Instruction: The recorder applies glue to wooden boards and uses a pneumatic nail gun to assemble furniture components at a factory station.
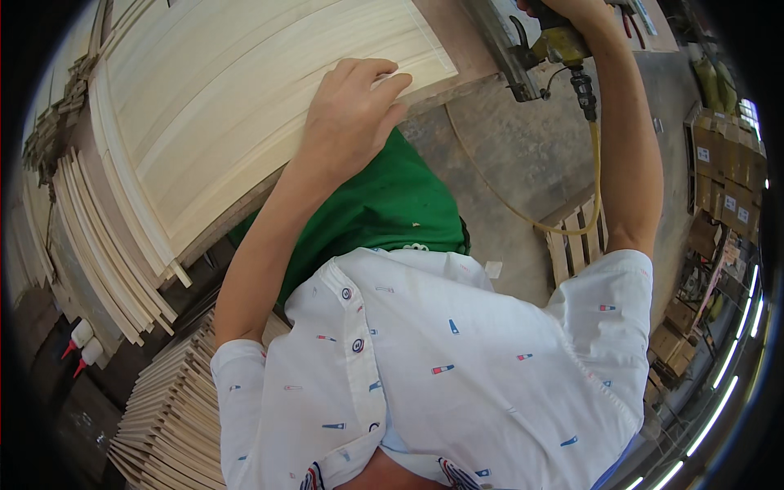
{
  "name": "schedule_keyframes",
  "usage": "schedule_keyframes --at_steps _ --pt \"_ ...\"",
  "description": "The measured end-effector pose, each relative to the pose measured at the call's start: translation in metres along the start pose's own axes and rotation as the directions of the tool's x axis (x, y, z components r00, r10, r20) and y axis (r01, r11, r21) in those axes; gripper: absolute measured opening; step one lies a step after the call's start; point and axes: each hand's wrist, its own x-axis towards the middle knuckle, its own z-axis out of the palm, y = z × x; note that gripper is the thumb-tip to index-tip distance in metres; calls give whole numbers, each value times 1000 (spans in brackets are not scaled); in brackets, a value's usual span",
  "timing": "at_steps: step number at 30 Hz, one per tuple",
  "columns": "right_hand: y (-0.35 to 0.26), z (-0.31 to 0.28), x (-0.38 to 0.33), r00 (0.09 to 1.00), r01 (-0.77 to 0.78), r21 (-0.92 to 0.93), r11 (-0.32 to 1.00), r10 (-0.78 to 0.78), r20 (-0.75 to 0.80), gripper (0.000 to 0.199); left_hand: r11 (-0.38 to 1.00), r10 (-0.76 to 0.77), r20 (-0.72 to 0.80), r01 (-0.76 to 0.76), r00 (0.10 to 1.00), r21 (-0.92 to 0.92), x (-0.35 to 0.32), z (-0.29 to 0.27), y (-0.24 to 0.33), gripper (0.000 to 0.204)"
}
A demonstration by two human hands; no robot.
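My left hand (351,114) rests on the near right edge of a pale wooden panel (237,90), its fingers loosely bent and apart, with nothing visible in them. At the upper right, my right hand (576,10) is wrapped round the body of an air nail gun (560,42), partly cut off by the picture's top edge. A yellow air hose (597,180) runs from the black coupling below the gun and loops down toward the floor. The gun is held to the right of the panel's corner, over the edge of the worktable (461,37).
Long thin wood strips (110,245) lie left of the panel, near two white bottles with red nozzles (80,333). Stacked slats (167,404) stand at the lower left. A wooden pallet (576,237) is on the floor; cardboard boxes (727,159) are piled at right. Pliers (630,24) lie top right.
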Motion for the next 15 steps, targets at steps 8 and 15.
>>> schedule_keyframes --at_steps 8,15 --pt "3 -9 -2 999 25 -27 999 -25 31 20 998 57 -64 -54 996 37 2 15 -6 17" --pt "-6 -22 -46 1000 3 17 1000 -3 -13 20 999 42 -71 -42 997 1 1 20 -8 17"
